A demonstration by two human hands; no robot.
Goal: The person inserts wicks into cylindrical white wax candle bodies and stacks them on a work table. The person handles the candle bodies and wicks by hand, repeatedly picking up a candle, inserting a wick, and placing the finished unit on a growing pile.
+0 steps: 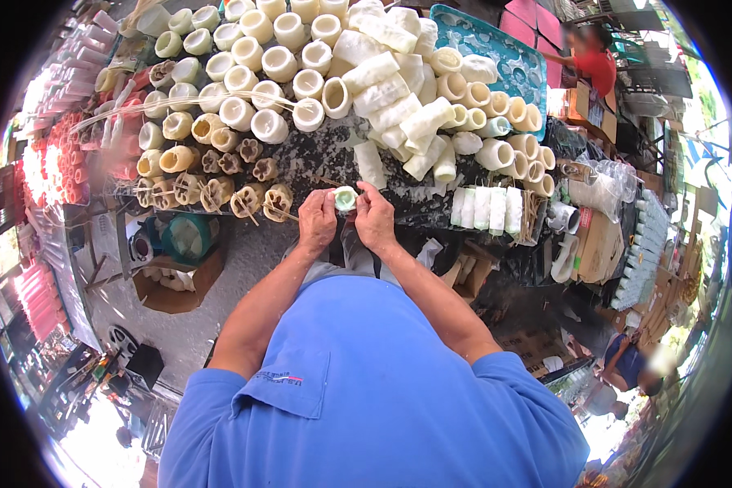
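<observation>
A small pale green, hollow wax cup (345, 198) is held upright between my two hands at the table's near edge, its round opening facing up. My left hand (317, 218) pinches it from the left, fingers closed. On the other side my right hand (375, 216) grips it with thumb and fingers. A thin stick-like strand (327, 180) shows just above my left fingertips; whether I hold it is unclear. Just beyond, a whitish wax cylinder (370, 165) lies on the dark tabletop (309, 167), which is dusted with white flakes.
Rows of cream wax cups (278, 62) stand at the back left, with long pale wicks (260, 98) across them. Brown flower-shaped pieces (248, 200) line the left front edge. White cylinders (486, 209) stand right. Behind lies a blue tray (496, 49). A person (595, 63) is far right.
</observation>
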